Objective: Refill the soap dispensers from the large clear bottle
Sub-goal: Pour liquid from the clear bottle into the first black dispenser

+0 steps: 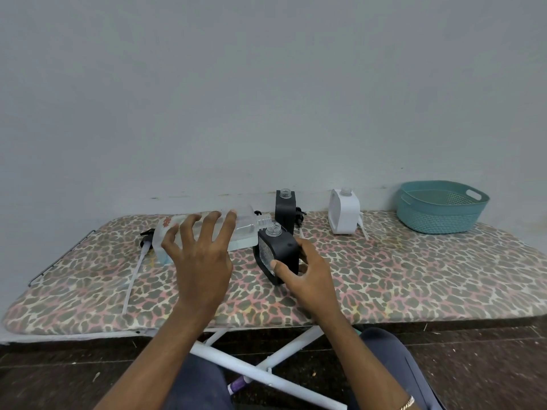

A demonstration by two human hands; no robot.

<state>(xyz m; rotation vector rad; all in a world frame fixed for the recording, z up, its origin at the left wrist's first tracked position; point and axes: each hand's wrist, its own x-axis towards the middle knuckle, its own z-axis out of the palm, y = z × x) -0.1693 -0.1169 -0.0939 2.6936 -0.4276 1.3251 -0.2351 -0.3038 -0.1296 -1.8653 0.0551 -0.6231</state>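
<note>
Two hands work: the left hand [201, 261], fingers spread wide, grips the tipped bottle [245, 226]; the right hand [305, 273] pinches the tilted near dispenser [284, 250], its mouth open.

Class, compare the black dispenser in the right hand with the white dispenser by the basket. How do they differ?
The black dispenser is gripped by the right hand; the white dispenser stands untouched. The black dispenser's mouth is by the neck of the large clear bottle; the white dispenser sits apart, near the basket. Both have open necks, pumps off.
</note>
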